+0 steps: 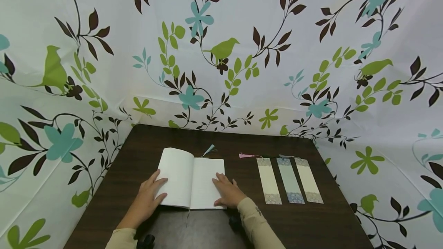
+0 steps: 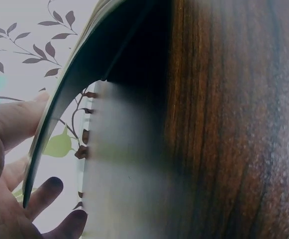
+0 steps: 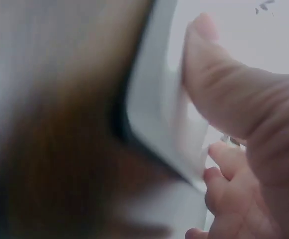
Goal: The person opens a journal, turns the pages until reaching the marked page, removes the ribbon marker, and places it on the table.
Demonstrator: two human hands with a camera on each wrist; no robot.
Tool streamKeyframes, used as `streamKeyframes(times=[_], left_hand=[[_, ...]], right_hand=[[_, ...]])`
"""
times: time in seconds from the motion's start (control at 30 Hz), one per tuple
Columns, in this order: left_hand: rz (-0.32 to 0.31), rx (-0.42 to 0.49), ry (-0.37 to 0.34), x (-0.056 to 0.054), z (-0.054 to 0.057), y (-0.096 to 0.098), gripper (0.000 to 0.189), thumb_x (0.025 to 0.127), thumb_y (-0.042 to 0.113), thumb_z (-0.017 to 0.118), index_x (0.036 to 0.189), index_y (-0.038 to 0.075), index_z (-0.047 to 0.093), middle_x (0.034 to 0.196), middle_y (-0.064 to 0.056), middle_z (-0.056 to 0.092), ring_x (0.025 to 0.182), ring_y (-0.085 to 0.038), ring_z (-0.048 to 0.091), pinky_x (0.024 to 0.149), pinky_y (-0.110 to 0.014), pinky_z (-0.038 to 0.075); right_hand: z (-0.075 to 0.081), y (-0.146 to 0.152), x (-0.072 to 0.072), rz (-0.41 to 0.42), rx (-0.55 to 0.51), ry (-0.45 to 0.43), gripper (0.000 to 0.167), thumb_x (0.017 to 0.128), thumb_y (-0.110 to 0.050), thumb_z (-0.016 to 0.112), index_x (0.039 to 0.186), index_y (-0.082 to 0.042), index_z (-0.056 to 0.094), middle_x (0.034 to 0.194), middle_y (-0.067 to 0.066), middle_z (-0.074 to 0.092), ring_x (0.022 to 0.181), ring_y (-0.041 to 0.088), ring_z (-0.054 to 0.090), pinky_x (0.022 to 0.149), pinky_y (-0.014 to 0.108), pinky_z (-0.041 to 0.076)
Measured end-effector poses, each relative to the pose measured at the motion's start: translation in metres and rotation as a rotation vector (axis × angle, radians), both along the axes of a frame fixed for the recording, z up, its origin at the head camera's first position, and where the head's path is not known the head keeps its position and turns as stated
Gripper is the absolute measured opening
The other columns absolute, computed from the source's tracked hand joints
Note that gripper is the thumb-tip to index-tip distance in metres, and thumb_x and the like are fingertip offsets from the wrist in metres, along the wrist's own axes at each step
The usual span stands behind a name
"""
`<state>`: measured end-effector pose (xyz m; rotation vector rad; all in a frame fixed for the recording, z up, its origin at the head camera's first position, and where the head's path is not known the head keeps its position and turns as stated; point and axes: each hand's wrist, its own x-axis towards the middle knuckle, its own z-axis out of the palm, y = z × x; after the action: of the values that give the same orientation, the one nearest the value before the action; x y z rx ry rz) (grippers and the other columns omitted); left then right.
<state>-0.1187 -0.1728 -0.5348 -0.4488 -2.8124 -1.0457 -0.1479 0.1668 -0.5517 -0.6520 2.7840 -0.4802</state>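
Observation:
An open notebook with blank white pages lies on the dark wooden table. My left hand grips its left side: the thumb is on the page side, and in the left wrist view fingertips show beneath the dark cover, which stands tilted off the table. On the right-hand page my right hand rests near the outer edge, fingers spread; its thumb lies along the page in the right wrist view. A teal tassel sticks out past the notebook's top edge. From the bottom of the spine hangs a thin ribbon.
To the right lie three bookmarks side by side: a cream one, a pale green one with blue ends and another cream one. A pink tassel extends left from their tops. Behind the table hangs a patterned white cloth.

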Motion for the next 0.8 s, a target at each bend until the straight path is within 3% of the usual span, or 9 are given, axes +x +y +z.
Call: streamKeyframes(times=[0.13, 0.3, 0.53, 0.8], left_hand=[[0.003, 0.004, 0.005, 0.001, 0.000, 0.000, 0.043, 0.090, 0.009, 0.077, 0.131, 0.004, 0.065, 0.159, -0.025, 0.032, 0.133, -0.053, 0.036, 0.097, -0.071, 0.040], [0.000, 0.004, 0.025, 0.002, 0.001, -0.001, 0.042, 0.090, 0.009, 0.077, 0.130, 0.004, 0.066, 0.158, -0.026, 0.033, 0.132, -0.053, 0.038, 0.096, -0.071, 0.040], [-0.014, 0.011, -0.039, 0.002, 0.001, -0.002, 0.043, 0.094, 0.012, 0.074, 0.134, 0.006, 0.063, 0.162, -0.023, 0.027, 0.137, -0.050, 0.031, 0.098, -0.071, 0.039], [-0.016, -0.001, -0.025, 0.002, 0.001, -0.001, 0.042, 0.093, 0.012, 0.074, 0.133, 0.005, 0.064, 0.161, -0.025, 0.028, 0.135, -0.051, 0.033, 0.096, -0.071, 0.040]], right_hand=[[0.004, 0.013, 0.000, -0.017, -0.044, -0.026, 0.094, 0.077, -0.035, 0.085, 0.155, -0.007, 0.042, 0.165, 0.013, 0.029, 0.152, 0.035, 0.023, 0.114, 0.070, 0.020], [0.003, 0.015, 0.000, -0.014, -0.054, 0.015, 0.092, 0.075, -0.036, 0.085, 0.153, -0.006, 0.045, 0.163, 0.013, 0.033, 0.151, 0.036, 0.026, 0.112, 0.072, 0.021], [-0.002, 0.012, 0.001, -0.041, -0.087, 0.104, 0.086, 0.075, -0.038, 0.085, 0.147, -0.006, 0.053, 0.161, 0.016, 0.036, 0.149, 0.038, 0.029, 0.109, 0.076, 0.019], [-0.005, 0.001, -0.002, -0.142, -0.134, 0.181, 0.121, 0.072, -0.044, 0.090, 0.160, -0.001, 0.019, 0.164, 0.024, 0.022, 0.150, 0.046, 0.021, 0.107, 0.080, 0.017]])
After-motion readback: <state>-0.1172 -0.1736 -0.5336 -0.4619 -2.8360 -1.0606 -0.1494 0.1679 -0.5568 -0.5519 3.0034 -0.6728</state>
